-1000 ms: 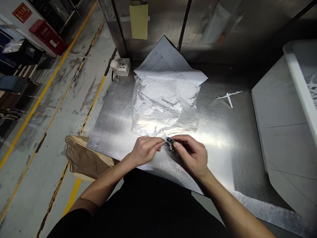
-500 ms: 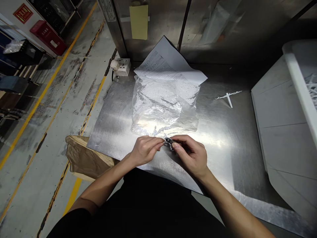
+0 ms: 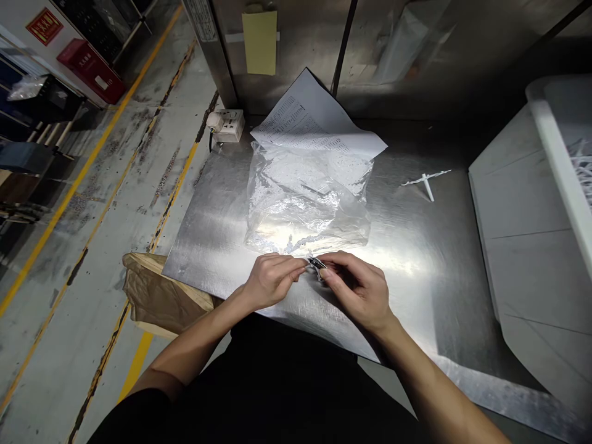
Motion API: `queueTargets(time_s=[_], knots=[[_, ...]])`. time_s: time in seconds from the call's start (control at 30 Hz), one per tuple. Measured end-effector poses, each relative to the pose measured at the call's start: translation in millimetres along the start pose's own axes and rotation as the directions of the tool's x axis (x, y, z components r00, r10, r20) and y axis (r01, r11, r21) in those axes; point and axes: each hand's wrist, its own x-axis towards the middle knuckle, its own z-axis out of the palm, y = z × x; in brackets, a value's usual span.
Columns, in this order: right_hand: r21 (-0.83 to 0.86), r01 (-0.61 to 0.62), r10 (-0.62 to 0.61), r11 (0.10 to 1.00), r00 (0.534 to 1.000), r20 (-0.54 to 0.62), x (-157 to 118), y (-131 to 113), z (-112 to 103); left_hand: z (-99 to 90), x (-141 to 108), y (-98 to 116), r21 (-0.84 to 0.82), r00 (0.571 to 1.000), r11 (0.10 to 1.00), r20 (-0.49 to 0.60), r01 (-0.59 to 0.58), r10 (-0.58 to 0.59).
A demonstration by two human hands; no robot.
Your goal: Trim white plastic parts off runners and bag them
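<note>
In front of my body, above the near edge of the metal table, my two hands meet. My right hand (image 3: 358,287) is closed on a small black-and-silver clipper (image 3: 317,263), its tip pointing left. My left hand (image 3: 274,280) pinches a small whitish piece (image 3: 308,261) at the clipper's tip; the fingers hide most of it. Just beyond the hands lies a clear plastic bag (image 3: 308,200) with small pale pieces along its near side. A white branched plastic piece (image 3: 427,185) rests on the table to the right.
Printed paper (image 3: 319,117) lies at the bag's far end. A large white bin (image 3: 531,228) holding thin white pieces stands at the right. A power socket (image 3: 229,125) sits at the table's back left corner. A brown bag (image 3: 161,290) is beside the table's left edge.
The clipper has turned slightly in my right hand, showing more of its silver edge. My right fingers have shifted a little; my left hand is nearly still.
</note>
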Motion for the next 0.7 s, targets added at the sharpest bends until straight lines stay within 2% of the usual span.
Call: queueTargets(time_s=[0.27, 0.53, 0.7], knots=[[0.002, -0.051, 0.051, 0.999, 0.999, 0.004, -1, 0, -2, 3.7, -5, -4, 0.095, 0.999, 0.994, -0.004, -0.053, 0.054], [0.083, -0.216, 0.219, 0.973, 0.975, -0.036, -7, 1, 7, 6.5, -5, -4, 0.172, 0.998, 0.983, -0.008, -0.065, 0.067], [0.109, -0.242, 0.25, 0.964, 0.966, -0.064, -9, 0, 11, 4.6, -1, 2, 0.154, 0.998, 0.987, -0.018, -0.053, 0.056]])
